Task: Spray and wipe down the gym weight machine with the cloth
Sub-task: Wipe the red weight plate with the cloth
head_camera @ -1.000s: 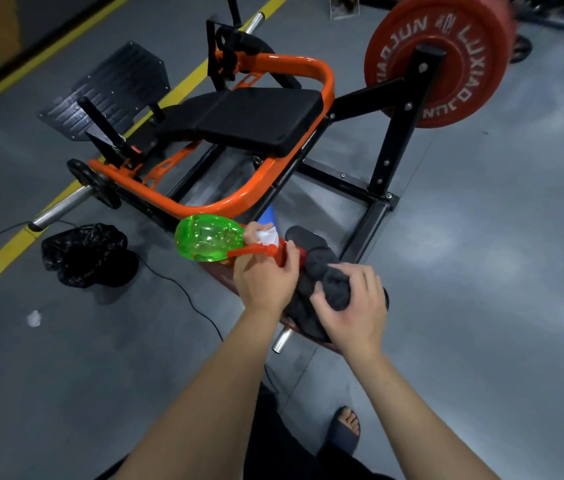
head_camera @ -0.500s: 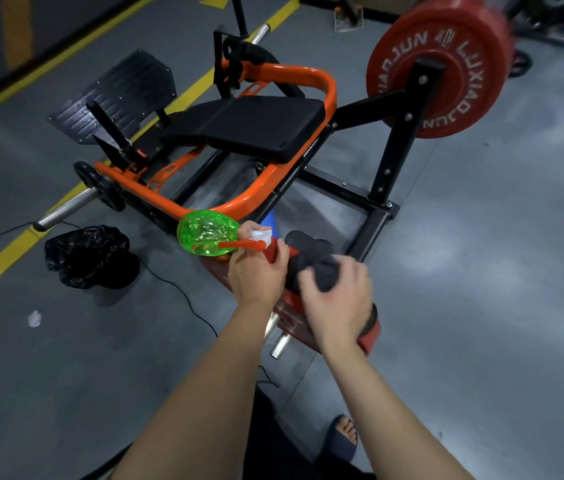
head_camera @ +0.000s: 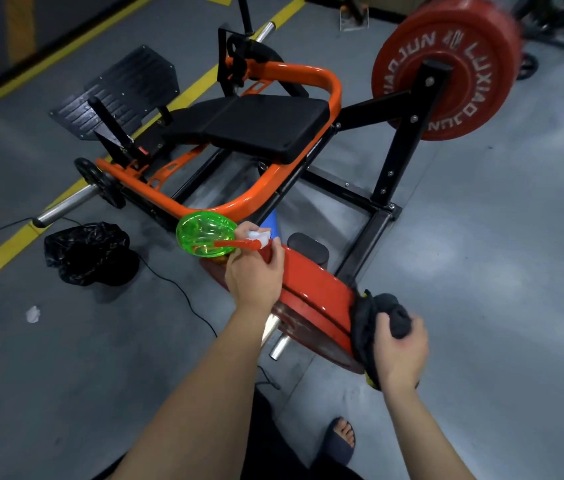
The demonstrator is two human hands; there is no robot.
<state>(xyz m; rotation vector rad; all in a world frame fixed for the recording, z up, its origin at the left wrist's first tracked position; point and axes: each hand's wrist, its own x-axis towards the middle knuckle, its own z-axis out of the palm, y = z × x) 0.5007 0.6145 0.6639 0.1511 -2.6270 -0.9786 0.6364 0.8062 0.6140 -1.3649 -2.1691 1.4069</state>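
Note:
The weight machine has an orange frame, a black seat pad and black steel legs. Its near red weight plate sits right below me on a chrome sleeve. My left hand grips the neck of a green spray bottle with a red trigger, held above the plate's far end. My right hand clutches a dark cloth and presses it against the plate's near right edge.
A second red plate hangs at the far right of the machine. A black footplate lies far left. A black plastic bag, a thin cable and a paper scrap lie on the grey floor. My sandalled foot is below.
My right hand has dragged the cloth from the top of the near red plate down to its right edge, uncovering the plate. The left hand and bottle stayed nearly still.

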